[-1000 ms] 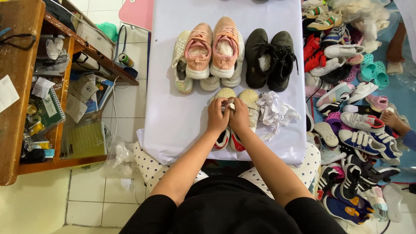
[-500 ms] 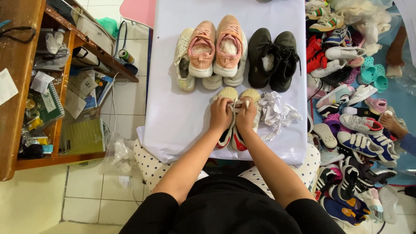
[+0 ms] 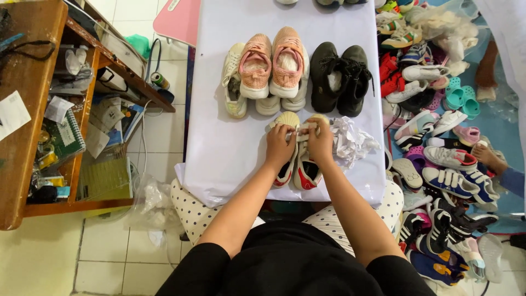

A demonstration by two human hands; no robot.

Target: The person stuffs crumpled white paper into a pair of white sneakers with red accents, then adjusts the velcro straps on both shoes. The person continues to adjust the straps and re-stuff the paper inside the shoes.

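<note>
Two hands meet over a small pair of cream sneakers (image 3: 298, 164) with red-and-black heels, which lies near the front edge of a white table (image 3: 219, 159). The left hand (image 3: 279, 145) is curled over the left shoe, fingers bent and closed at its toe end. The right hand (image 3: 320, 140) is curled over the right shoe in the same way, and its fingertips pinch something pale between the two toes; whether that is lace or paper I cannot tell. Both hands touch each other's fingertips above the gap between the shoes.

Just right of the right hand lies a wad of crumpled white paper (image 3: 353, 140), touching the wrist side of that hand. Further back on the table stand three more pairs in a row: white shoes (image 3: 233, 82) at the left, pink shoes (image 3: 271, 63) stacked on another pale pair in the middle, and black shoes (image 3: 339, 77) at the right.

Right of the table, a heap of mixed shoes (image 3: 438, 164) covers the floor, and another person's foot (image 3: 487, 156) rests at its edge. Left of the table stands a wooden desk (image 3: 27, 109) with shelves full of papers and small items. A clear plastic bag (image 3: 145, 200) lies on the tiled floor beside the person's dotted trousers (image 3: 189, 211).
</note>
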